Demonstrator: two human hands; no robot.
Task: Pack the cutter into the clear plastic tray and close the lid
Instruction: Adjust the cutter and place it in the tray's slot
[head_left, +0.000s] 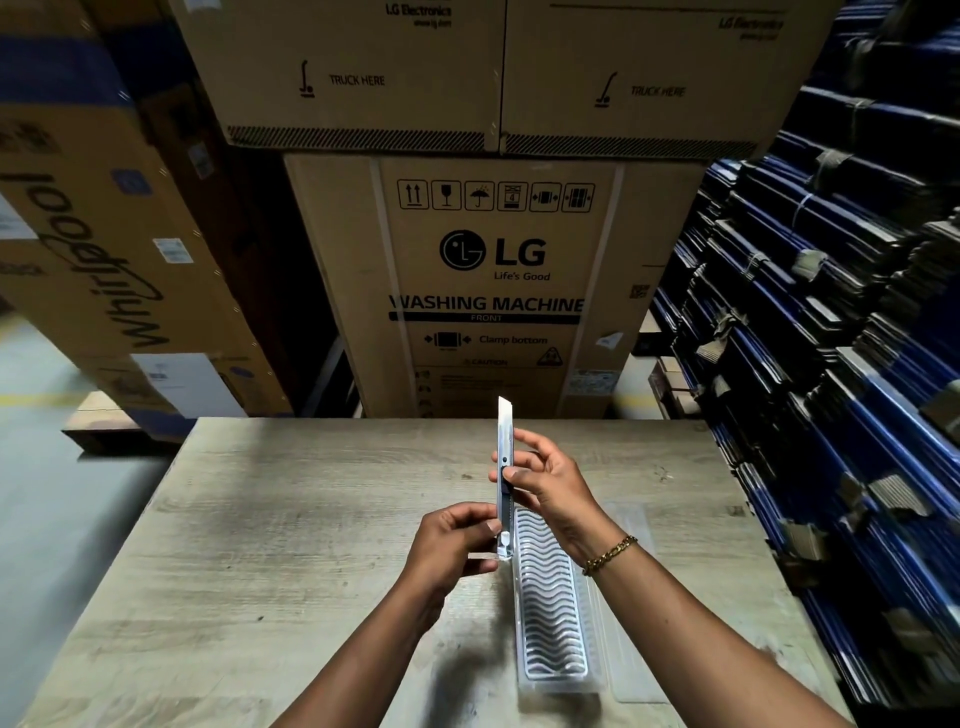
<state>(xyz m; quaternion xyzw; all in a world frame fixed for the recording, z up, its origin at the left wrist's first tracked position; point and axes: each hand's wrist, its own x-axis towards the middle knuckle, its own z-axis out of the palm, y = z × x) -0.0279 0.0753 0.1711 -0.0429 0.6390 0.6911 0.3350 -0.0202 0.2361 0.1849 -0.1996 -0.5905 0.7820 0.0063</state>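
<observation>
I hold a slim white cutter (505, 441) upright above the wooden table (291, 545), its blade pushed out at the top. My left hand (451, 545) pinches its lower end. My right hand (545, 483) grips its middle, thumb on the dark slider. Below them the clear plastic tray (553, 613) lies open on the table, long and narrow with a wavy ribbed floor. Its flat clear lid (631, 597) is folded out to the right, partly hidden by my right forearm.
Large cardboard appliance boxes (488, 270) are stacked just beyond the table's far edge. Stacks of flattened blue cartons (841, 312) rise along the right side. More boxes (114, 249) and grey floor lie to the left.
</observation>
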